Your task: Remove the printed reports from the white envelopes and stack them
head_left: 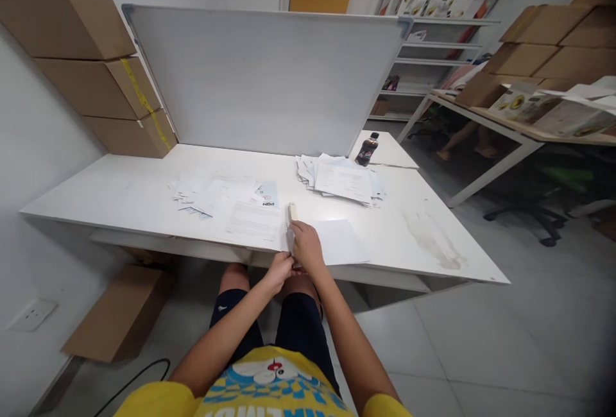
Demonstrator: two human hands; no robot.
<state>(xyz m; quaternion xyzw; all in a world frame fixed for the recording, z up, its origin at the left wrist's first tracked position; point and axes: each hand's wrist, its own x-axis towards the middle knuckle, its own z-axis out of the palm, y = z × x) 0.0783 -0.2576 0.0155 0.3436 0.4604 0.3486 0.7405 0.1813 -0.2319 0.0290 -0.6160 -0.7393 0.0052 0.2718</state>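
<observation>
My right hand (307,245) is closed around a slim, cream-coloured bar-shaped tool (292,212), which points away from me over the table's front edge. Its lower part is hidden by the fingers, so its exact kind is unclear. Just below and to the left, my left hand (278,273) is closed at the table edge, touching or nearly touching the right hand; what its fingers pinch is hidden. A printed sheet (253,221) lies left of the hands, beside a spread of papers (206,195). Blank white sheets (341,242) lie to the right.
A messy paper stack (344,179) and a dark drink bottle (367,149) stand farther back on the white table (399,224). A whiteboard (269,83) leans behind. Cardboard boxes (125,86) are piled at left. Another person's legs (457,141) show under the right-hand desk.
</observation>
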